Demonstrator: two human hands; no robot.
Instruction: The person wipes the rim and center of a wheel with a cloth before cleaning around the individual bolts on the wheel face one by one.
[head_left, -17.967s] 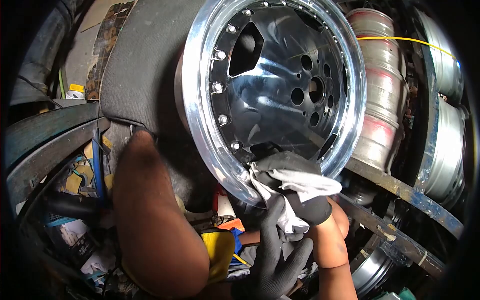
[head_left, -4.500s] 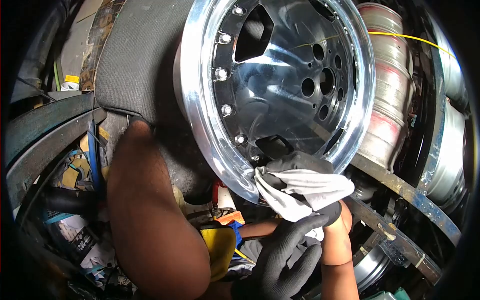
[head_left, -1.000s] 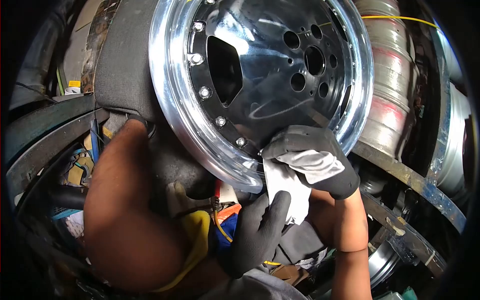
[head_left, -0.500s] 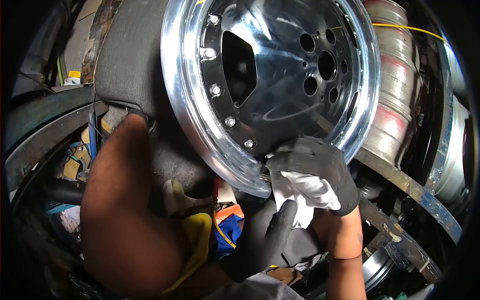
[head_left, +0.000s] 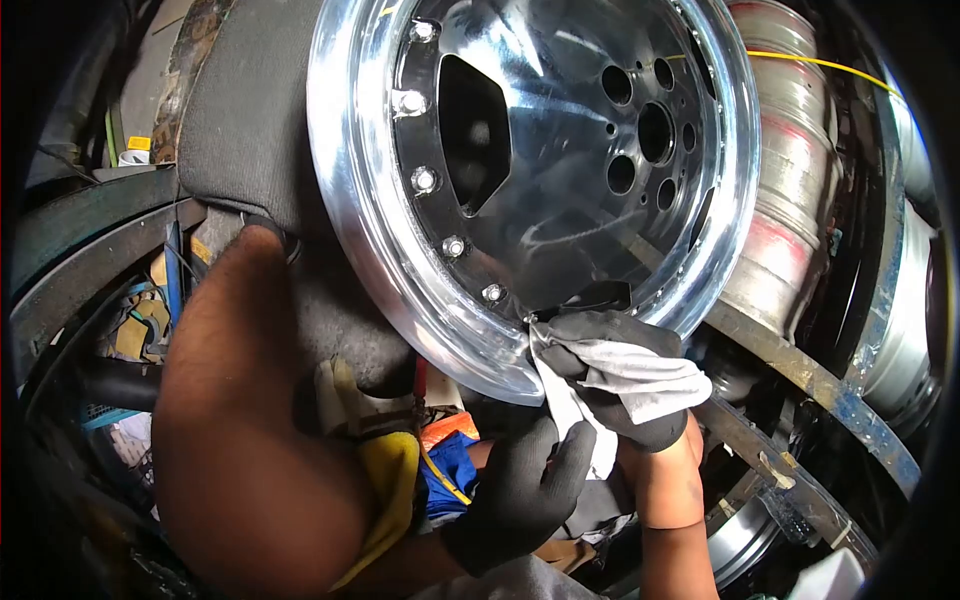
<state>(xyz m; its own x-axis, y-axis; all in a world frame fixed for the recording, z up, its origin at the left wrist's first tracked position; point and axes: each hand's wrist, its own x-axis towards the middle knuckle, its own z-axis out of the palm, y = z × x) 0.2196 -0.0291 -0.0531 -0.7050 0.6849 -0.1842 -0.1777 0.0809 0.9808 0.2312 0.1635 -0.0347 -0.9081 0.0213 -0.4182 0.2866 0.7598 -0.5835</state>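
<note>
A large polished wheel rim [head_left: 350, 190] with a dark glossy center fills the upper middle. My right hand [head_left: 625, 375], in a dark glove, has its fingers wrapped round a bunched white cloth [head_left: 655, 385] at the rim's lower edge. The fingertips press cloth against the inner lip, beside the lowest visible bolts. From there a strip of the cloth hangs to my left hand [head_left: 525, 485], also gloved, below the rim. It passes behind the left thumb, and the hand seems to pinch it; the exact grip is partly hidden.
A dark padded support [head_left: 250, 120] stands left of the rim. Stacked metal wheels [head_left: 775, 200] and a worn metal frame bar [head_left: 800, 375] are at the right. My bent leg [head_left: 235, 430] is at lower left, near a yellow cloth [head_left: 390, 485] and a blue cloth [head_left: 450, 475].
My right hand has moved down with the cloth, uncovering more of the dark center's lower edge. My left hand is slightly lower. The rim appears shifted slightly left in the view.
</note>
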